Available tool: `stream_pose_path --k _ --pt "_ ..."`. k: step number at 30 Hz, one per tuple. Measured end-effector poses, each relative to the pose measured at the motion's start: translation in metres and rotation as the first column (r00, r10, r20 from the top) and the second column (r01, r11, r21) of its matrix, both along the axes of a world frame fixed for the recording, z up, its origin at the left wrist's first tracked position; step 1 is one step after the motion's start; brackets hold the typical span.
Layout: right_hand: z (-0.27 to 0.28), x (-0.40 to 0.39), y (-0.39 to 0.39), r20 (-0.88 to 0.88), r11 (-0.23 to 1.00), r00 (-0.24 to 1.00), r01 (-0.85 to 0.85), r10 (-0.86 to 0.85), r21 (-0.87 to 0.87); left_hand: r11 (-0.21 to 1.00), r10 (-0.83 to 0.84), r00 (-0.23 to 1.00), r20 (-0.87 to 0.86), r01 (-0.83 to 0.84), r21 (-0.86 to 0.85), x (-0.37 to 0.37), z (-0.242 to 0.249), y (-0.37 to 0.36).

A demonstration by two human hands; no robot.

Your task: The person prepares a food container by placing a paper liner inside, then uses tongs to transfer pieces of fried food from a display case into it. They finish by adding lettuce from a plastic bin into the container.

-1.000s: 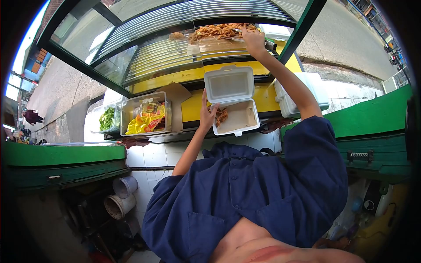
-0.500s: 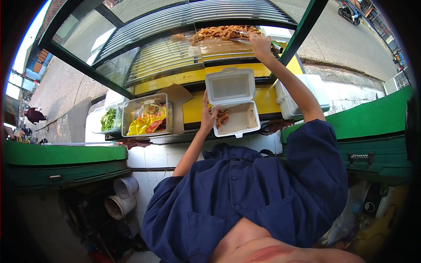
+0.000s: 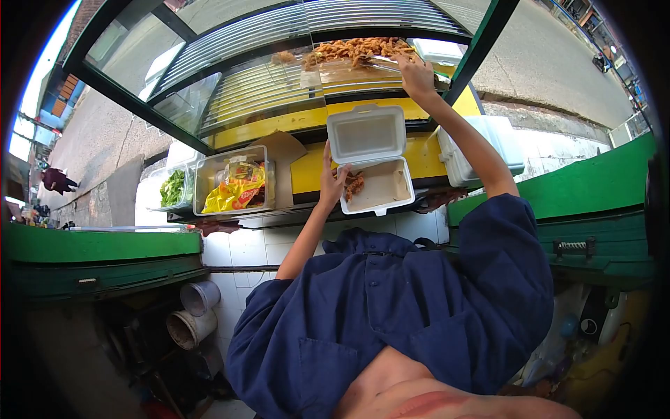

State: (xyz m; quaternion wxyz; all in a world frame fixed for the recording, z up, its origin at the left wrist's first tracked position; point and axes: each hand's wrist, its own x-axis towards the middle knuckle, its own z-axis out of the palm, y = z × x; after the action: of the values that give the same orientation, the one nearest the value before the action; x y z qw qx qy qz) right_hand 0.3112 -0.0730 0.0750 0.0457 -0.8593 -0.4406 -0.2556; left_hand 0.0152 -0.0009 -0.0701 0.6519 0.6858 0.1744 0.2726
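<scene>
An open white foam box stands on the yellow counter with its lid raised. Inside, on brown paper, a piece of fried food lies at the left. My left hand grips the left side of the box, thumb over the rim. Farther out, my right hand is closed on metal tongs, whose tips reach the heap of fried pieces inside the glass display case.
Left of the box are a clear tub with yellow packets and a smaller tub of green leaves. Closed white foam boxes sit at the right. The case's green frame rises beside my right arm.
The tongs have shifted slightly left and down among the fried pieces, and my right hand has lowered a little. My left hand stays at the box.
</scene>
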Motion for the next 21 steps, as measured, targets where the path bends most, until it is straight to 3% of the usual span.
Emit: stream_pose_path --k 5,9,18,21 --pt "0.003 -0.005 -0.001 0.005 0.998 1.000 -0.030 0.030 0.061 0.997 0.016 1.000 0.012 -0.017 0.075 0.001 -0.001 0.001" --pt "0.012 -0.016 -0.005 0.010 0.991 0.998 -0.067 0.066 0.113 0.999 0.002 1.000 -0.001 -0.002 0.036 0.001 -0.003 0.002" --pt "0.043 -0.068 -0.092 -0.156 0.928 0.919 -0.338 0.361 0.156 1.000 -0.013 1.000 -0.018 0.012 -0.007 0.000 0.000 0.002" --pt "0.046 -0.077 -0.130 -0.187 0.875 0.854 -0.472 0.485 0.109 0.999 -0.007 1.000 0.011 0.007 0.053 0.002 -0.004 0.003"
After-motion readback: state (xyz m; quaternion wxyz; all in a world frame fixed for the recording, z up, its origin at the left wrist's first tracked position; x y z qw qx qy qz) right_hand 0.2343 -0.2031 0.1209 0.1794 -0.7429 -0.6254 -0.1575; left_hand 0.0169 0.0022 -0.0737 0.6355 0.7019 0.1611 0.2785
